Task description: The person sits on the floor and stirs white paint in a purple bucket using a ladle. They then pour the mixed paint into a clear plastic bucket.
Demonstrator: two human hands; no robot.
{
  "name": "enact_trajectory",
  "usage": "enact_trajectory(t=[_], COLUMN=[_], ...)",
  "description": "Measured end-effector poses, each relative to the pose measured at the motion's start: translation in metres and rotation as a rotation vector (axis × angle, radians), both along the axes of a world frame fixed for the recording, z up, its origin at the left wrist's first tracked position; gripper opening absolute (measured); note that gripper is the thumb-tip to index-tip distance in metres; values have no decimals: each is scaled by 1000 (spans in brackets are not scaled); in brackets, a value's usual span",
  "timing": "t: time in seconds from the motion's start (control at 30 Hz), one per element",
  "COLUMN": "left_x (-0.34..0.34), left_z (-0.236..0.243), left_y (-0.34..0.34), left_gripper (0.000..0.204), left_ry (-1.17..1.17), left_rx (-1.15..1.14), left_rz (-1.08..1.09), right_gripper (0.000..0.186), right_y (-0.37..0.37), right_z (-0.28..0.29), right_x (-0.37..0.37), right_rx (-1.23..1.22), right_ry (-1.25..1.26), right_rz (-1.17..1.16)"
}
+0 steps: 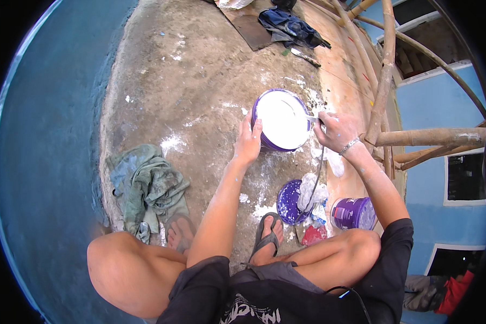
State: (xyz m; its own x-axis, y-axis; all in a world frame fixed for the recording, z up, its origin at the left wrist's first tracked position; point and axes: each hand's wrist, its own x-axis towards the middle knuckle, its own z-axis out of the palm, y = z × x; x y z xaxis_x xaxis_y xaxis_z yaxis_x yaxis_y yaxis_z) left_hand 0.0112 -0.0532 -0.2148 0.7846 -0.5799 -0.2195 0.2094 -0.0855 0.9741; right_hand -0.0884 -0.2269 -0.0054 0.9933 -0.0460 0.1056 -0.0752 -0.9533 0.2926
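Note:
A purple bucket [282, 120] of thick white paste stands on the stained floor ahead of me. My left hand [248, 141] grips its left side, with the fingers and thumb at the rim. At the right rim, my right hand [337, 131] is closed around a thin, pale-ended tool [311, 117]. Its tip reaches over the paste; most of the tool is hidden in my fist, so its exact kind does not show. Below that hand a dark cord [319, 173] hangs down toward a purple lid [289, 202] spotted with white.
Crumpled clear plastic [311, 190] lies by the lid, near a second purple bucket [353, 214]. Green cloth [151, 181] is heaped at left beside the blue wall [48, 151]. Bamboo poles [426, 137] stand at right. Dark clothing [291, 27] and a putty knife [305, 57] lie farther off.

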Motion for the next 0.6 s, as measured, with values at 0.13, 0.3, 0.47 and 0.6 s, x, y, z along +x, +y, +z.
enact_trajectory(t=[0.13, 0.3, 0.47, 0.6], left_x=[0, 2, 1, -1], left_z=[4, 6, 3, 4], left_y=[1, 2, 1, 0], left_gripper=[67, 66, 67, 67], left_ry=[-9, 4, 18, -21], left_rx=[29, 45, 77, 83], left_rz=[4, -15, -14, 19], right_gripper=[25, 29, 28, 27], right_y=[-14, -24, -34, -39], right_z=[-33, -66, -69, -65], right_x=[24, 48, 51, 36], right_rx=[134, 389, 574, 751], right_ry=[120, 89, 99, 43], right_rz=[-184, -380, -461, -479])
